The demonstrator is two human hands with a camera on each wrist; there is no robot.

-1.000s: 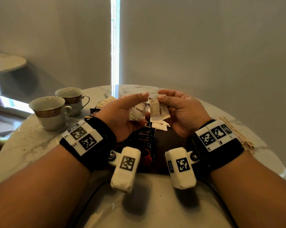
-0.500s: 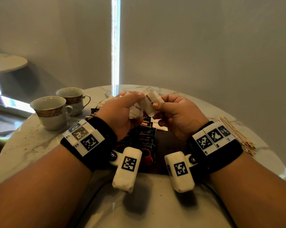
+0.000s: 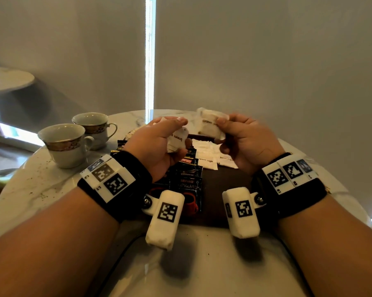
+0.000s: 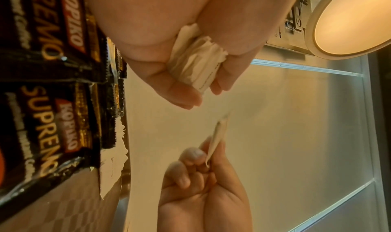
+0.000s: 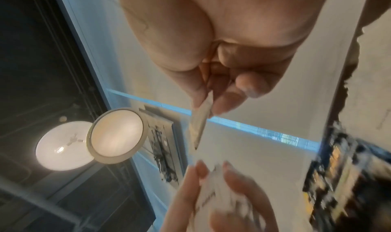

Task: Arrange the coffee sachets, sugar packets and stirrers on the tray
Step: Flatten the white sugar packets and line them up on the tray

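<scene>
I am holding a bundle of small white paper sugar packets (image 3: 177, 140) in my left hand (image 3: 157, 144), fingers curled round it; the left wrist view is showing several packets stacked edge-on. My right hand (image 3: 243, 140) is pinching 1 single white sugar packet (image 3: 209, 123) between thumb and fingers, raised above the far edge of the dark brown rectangular tray (image 3: 221, 189). The 2 hands are apart, both held clear of the tray.

Status of the work, as I judge it:

- Coffee: the black Kopiko coffee sachets (image 3: 188, 183) are lying overlapped along the left side of the tray. This part is looking done or near done.
- Sugar: flat white brown-sugar packets (image 3: 208, 156) are already lying toward the far right part of the tray. The bundle and the single packet are not yet placed.
- Stirrers: none are showing on the tray, and I cannot make any out clearly on the round white marble table (image 3: 41, 185).

Also present: 2 white gold-banded teacups (image 3: 65, 144) standing at the left edge of the table, well apart from the tray.

I am assessing the task as roughly half complete.
</scene>
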